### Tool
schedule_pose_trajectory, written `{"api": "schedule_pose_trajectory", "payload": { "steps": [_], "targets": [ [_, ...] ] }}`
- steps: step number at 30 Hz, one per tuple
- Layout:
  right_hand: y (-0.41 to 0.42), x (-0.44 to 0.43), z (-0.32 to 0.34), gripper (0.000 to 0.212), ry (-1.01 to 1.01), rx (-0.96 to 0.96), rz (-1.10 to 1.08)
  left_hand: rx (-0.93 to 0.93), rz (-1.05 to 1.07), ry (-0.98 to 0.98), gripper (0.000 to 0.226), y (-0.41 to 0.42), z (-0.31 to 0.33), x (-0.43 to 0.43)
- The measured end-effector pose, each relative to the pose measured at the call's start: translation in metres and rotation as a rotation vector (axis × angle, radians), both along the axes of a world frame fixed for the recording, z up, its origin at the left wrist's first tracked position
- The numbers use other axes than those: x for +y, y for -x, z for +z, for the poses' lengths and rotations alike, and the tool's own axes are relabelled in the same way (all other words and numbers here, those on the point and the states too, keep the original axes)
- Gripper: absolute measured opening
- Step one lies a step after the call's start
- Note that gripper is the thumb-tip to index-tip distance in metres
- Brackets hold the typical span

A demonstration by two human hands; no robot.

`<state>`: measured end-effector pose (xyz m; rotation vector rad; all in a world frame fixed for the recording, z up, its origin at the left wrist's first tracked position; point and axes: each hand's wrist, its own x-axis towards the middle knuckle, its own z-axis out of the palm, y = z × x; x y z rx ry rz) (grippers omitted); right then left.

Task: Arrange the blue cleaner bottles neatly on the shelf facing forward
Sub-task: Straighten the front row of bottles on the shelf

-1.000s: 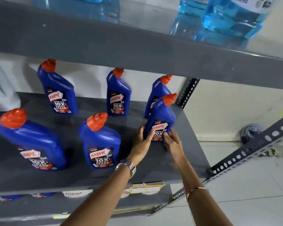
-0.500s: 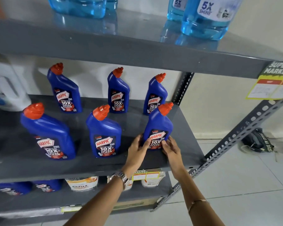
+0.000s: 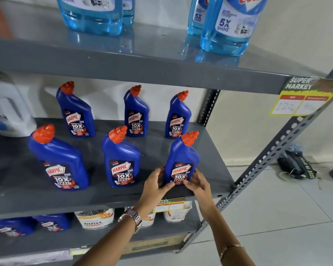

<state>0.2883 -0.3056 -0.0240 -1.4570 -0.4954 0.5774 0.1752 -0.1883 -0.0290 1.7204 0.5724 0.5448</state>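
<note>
- A dark blue plastic cleaner bottle with an orange-red angled cap and a Harpic label [image 3: 182, 160] is grasped at its base between both hands on the grey metal shelf board [image 3: 215, 169].
- The left hand [image 3: 154, 186] is pressed against the bottle's left lower side, its thumb reaching across the bottom of the label; a silver metal wristwatch [image 3: 132, 219] is worn on that wrist.
- The right hand [image 3: 199, 186] is cupped around the bottle's right lower side, fingertips laid on the label's lower edge; a thin bracelet [image 3: 232, 248] is seen on that forearm.
- The grasped bottle is held upright near the shelf's front edge, label turned forward.
- To the left of the hands, two more blue bottles [image 3: 121, 160] [image 3: 59, 160] are stood in the same front row, well apart from one another.
- Beyond the hands, a back row of three blue bottles [image 3: 181, 118] [image 3: 136, 114] [image 3: 76, 112] is set near the wall, labels forward.
- Far to the left, a white plastic jug with a handle [image 3: 10, 110] is partly seen, blurred.
- Above the hands, clear bottles of light blue liquid [image 3: 231, 25] [image 3: 92, 14] are stood on the upper shelf.
- Up and to the right, a yellow-edged price tag [image 3: 300, 104] is fixed to the upper shelf's edge.
- Below the hands, white tubs [image 3: 94, 218] are stored on the lower shelf.
</note>
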Motion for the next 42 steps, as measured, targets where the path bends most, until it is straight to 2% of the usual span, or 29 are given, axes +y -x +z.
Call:
{"api": "schedule_pose_trajectory", "payload": {
  "steps": [5,15,18,21,24,27,29,33,36,42],
  "targets": [
    [-0.004,0.001,-0.003,0.04,0.023,-0.091,-0.004,-0.023,0.084,-0.048,0.046,-0.007,-0.004,0.0],
    [-0.017,-0.01,-0.004,0.043,0.062,-0.105,-0.015,-0.051,0.093,-0.059,0.047,-0.023,-0.005,-0.013],
    [0.004,-0.009,-0.008,0.042,0.002,-0.077,-0.22,-0.12,0.164,0.003,0.051,-0.006,-0.004,-0.028],
    [0.042,-0.015,-0.019,0.034,0.036,-0.133,-0.489,-0.212,0.291,-0.024,0.042,0.029,-0.013,-0.039],
    [0.076,-0.011,-0.023,0.039,0.019,-0.162,-0.387,-0.286,0.517,-0.036,0.037,0.056,-0.019,-0.033],
    [0.089,0.005,-0.023,0.042,0.099,-0.225,-0.177,-0.335,0.675,0.01,0.046,0.067,-0.007,-0.009],
    [0.142,0.062,-0.017,0.046,0.131,-0.186,0.127,-0.314,0.806,0.049,0.051,0.137,-0.009,0.033],
    [0.118,0.092,0.01,0.054,0.043,-0.133,0.185,-0.227,0.529,0.117,0.057,0.125,-0.005,0.058],
    [0.096,0.099,0.014,0.047,0.014,-0.131,0.181,-0.228,0.388,0.135,0.044,0.106,0.004,0.062],
    [0.092,0.095,0.01,0.034,0.022,-0.171,0.207,-0.192,0.334,0.137,0.038,0.107,-0.003,0.072]
  ]
}}
